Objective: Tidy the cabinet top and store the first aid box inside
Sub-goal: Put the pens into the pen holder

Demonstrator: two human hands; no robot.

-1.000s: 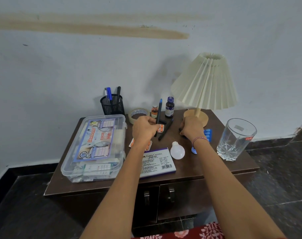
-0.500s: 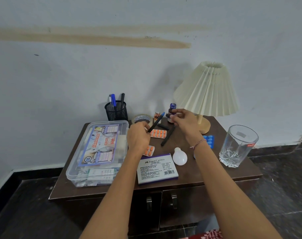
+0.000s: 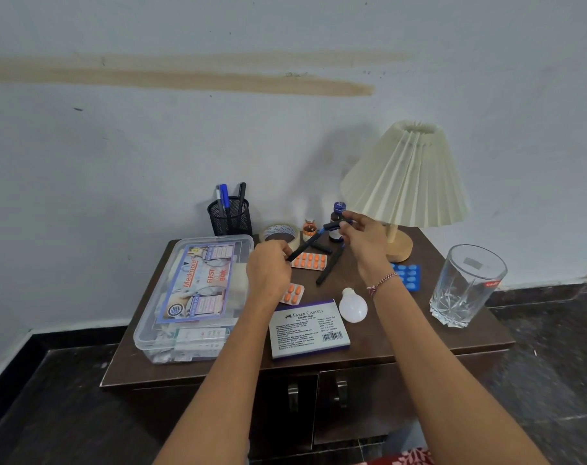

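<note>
The clear plastic first aid box lies closed on the left of the brown cabinet top. My left hand grips the lower end of a black pen with a blue tip, held slanted above the top. My right hand pinches a small black pen cap right at the pen's tip. Under the hands lie two orange pill strips, a second black pen and a short black piece.
A mesh pen holder, tape roll, small orange bottle and dark bottle line the back. Lamp, glass, blue pill strip, bulb and stamp pad box fill the right. Cabinet doors are closed.
Both hands rose off the cabinet top. The left hand lifted the pen and tilted it, and the right hand brought the cap up to its tip.
</note>
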